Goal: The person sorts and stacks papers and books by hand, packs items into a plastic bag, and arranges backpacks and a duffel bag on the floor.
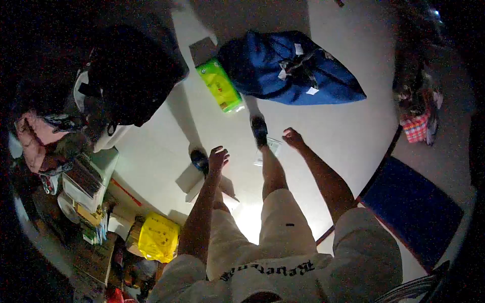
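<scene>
My left hand [219,157] hangs over the floor beside my left shoe [199,160], its fingers apart and nothing seen in them. On the other side, my right hand [292,138] is curled above the floor, near a flat printed sheet [269,151] by my right shoe [259,130]; whether its fingers hold anything is too small to tell. Ahead of both hands lie a green and yellow packet [220,86] and a dark blue cloth bundle [303,70] with white tags and a black strap. Neither hand touches them.
A dark bag-like shape [136,76] stands at the upper left. Boxes and papers [91,192] and a yellow bag [159,236] line the left side. At the right are a blue mat [414,209] and a red checked cloth [416,128]. An open carton [194,188] lies near my left foot.
</scene>
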`<state>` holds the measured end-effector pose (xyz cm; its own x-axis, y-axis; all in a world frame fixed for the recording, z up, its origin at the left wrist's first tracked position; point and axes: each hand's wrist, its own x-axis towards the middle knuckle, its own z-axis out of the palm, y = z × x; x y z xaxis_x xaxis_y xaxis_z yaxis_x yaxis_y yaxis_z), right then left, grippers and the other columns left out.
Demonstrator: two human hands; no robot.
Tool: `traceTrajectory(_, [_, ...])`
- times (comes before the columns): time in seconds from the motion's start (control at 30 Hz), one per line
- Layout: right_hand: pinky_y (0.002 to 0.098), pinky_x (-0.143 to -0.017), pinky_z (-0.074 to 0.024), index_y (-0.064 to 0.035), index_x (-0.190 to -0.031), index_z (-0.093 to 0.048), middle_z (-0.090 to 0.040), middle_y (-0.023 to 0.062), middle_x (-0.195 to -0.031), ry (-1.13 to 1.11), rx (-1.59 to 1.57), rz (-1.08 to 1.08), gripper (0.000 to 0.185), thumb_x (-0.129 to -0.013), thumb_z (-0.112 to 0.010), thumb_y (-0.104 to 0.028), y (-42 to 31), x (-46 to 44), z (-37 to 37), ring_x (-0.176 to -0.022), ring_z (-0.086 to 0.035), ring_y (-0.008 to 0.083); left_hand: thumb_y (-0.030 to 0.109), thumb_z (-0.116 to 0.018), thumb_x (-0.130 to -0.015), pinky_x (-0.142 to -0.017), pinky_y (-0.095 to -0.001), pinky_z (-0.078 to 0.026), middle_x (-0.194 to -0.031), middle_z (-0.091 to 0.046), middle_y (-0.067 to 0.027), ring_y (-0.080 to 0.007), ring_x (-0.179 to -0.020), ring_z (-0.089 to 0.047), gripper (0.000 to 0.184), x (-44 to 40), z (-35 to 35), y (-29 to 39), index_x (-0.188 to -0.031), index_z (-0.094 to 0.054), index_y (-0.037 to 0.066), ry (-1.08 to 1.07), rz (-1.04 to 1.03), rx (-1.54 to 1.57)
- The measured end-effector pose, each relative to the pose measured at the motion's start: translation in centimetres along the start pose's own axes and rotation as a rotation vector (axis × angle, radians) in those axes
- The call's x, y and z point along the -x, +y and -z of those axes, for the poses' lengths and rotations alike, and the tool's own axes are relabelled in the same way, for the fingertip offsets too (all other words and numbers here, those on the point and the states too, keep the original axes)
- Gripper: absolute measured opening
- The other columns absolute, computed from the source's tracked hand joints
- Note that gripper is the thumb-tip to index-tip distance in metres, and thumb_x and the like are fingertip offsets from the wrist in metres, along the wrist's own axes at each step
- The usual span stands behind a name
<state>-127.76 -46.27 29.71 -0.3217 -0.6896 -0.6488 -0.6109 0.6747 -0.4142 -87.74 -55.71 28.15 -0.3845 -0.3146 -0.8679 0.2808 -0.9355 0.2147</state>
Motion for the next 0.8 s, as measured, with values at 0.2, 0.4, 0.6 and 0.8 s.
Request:
traceTrajectory(0.2, [0.0340, -0.071, -0.0503, -0.0047, -0.121, -0.053, -0.064, 0.0108, -0.104, -0.452, -0.525, -0.244, 0.060, -0.076, -0.076, -0.037, -3.5, -11.6, -5.6, -0.086, -0.060, 0.0198, 0.028, -0.073, -0.082, -0.069, -0.0300, -0.050, -0.103, -0.064, -0.0087, -0.0137, -0.086, -0.061, 0.053, -6.8, -3.2, -0.9, -0.125, -0.049, 0.012, 0.112, -0.196, -0.102])
traceTrajectory(0.4, [0.0415, -0.109, -0.0300, 0.0025, -0.140, -0.034, -0.038, 0.0251, -0.142, -0.161, -0.059, 0.000, 0.102, -0.069, -0.074, -0.059, -6.1, -22.4, -13.8, -0.133, -0.034, 0.0354, 0.027, -0.079, -0.076, -0.096, -0.0411, -0.043, -0.131, -0.047, -0.0186, -0.0305, -0.117, -0.048, 0.080, -25.1, 0.6, -6.7, -0.139, -0.034, 0.006, 0.409, -0.522, -0.508])
traceTrajectory(0.6, [0.0448, -0.110, -0.0254, 0.0005, -0.144, -0.027, -0.030, 0.0220, -0.148, -0.009, -0.008, 0.289, 0.104, -0.073, -0.070, -0.061, -2.5, -34.5, -20.5, -0.137, -0.030, 0.0315, 0.021, -0.074, -0.081, -0.104, -0.0397, -0.037, -0.140, -0.039, -0.0234, -0.0340, -0.127, -0.042, 0.087, -32.9, -1.8, -2.4, -0.145, -0.019, 0.000, 0.409, -0.737, -0.650])
traceTrajectory(0.8, [0.0383, -0.113, -0.0232, -0.0097, -0.145, -0.031, -0.029, 0.0100, -0.150, -0.355, 0.165, 0.405, 0.074, -0.080, -0.066, -0.014, -6.2, -33.7, -18.0, -0.137, -0.028, 0.0222, 0.032, -0.073, -0.074, -0.086, -0.0449, -0.046, -0.122, -0.054, -0.0235, -0.0383, -0.101, -0.055, 0.062, -37.6, -4.4, -4.2, -0.124, -0.052, 0.000, 0.742, -0.922, -0.512])
